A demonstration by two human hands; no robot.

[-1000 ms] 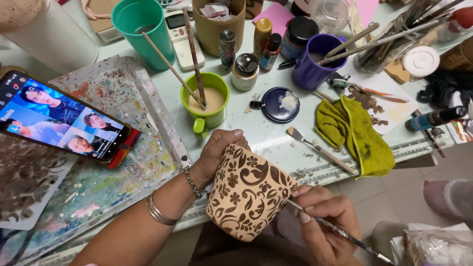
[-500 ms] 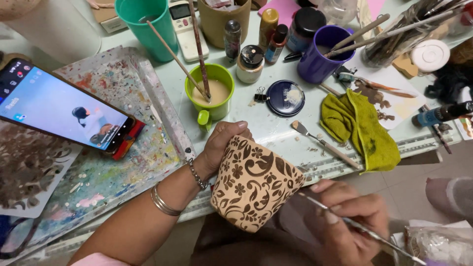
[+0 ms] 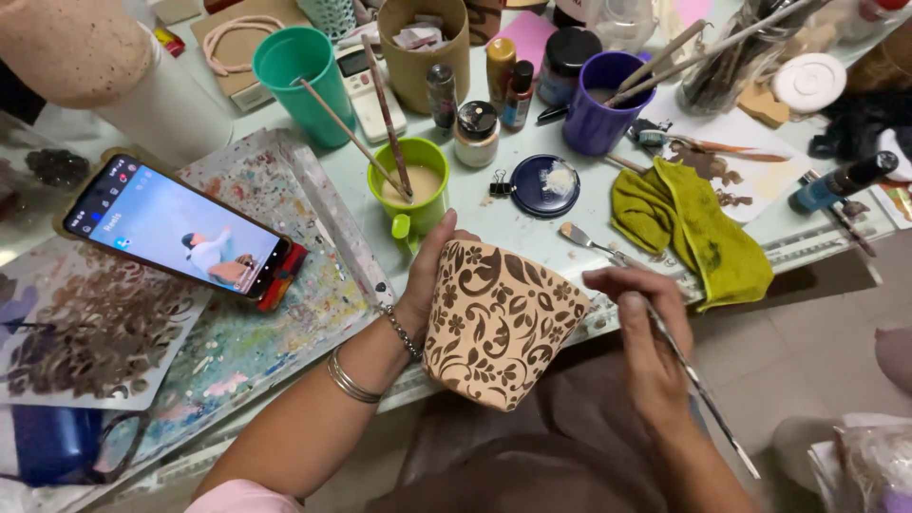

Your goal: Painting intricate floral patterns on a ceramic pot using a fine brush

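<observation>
Pot, tan with a dark brown floral pattern, sits tilted at the near table edge, just in front of the green mug. The left hand reaches into the pot's mouth from the mug side, thumb over the rim, fingers hidden inside, so it carries the pot. The right hand is closed narrowly around a thin paintbrush, its fingertips close to the pot's rim on the side away from the mug; the brush handle slants down and away from the pot. Behind the pot, the mug holds pale liquid and two sticks. Right of the mug lie a dark round lid and a yellow-green cloth; a purple cup stands beyond the lid. Left of the mug, a phone with a lit screen rests on a paint-spattered board
</observation>
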